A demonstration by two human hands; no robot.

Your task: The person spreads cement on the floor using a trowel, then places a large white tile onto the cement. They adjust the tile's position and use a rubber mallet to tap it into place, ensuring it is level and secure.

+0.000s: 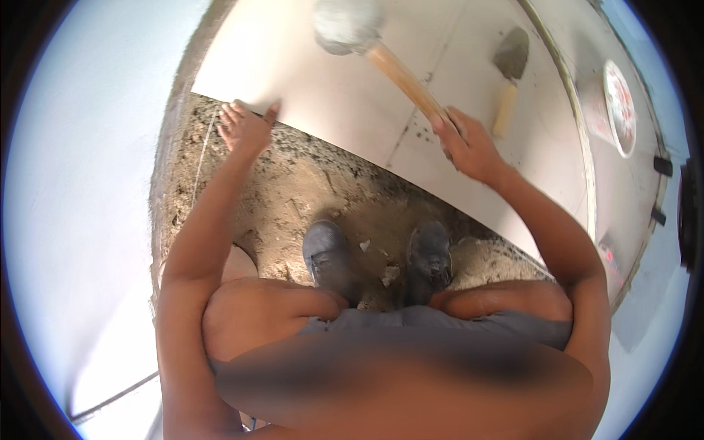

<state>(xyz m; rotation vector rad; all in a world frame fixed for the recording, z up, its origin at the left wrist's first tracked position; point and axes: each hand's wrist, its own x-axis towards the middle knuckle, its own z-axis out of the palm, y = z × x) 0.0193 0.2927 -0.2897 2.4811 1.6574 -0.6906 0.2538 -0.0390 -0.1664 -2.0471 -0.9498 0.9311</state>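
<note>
The fingers of the right hand (469, 147) were clenched around the wooden handle of a mallet (350, 26), its head raised over the large pale tile (330, 95). The left hand (246, 128) was laid flat, released, on the tile's near corner, above the sandy mortar bed (308, 183).

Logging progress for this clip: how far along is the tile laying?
Done: tiles cover the far floor. In hand: the left hand presses the near tile's edge while the right hand holds a mallet above it. Left: bare mortar bed under the shoes.
</note>
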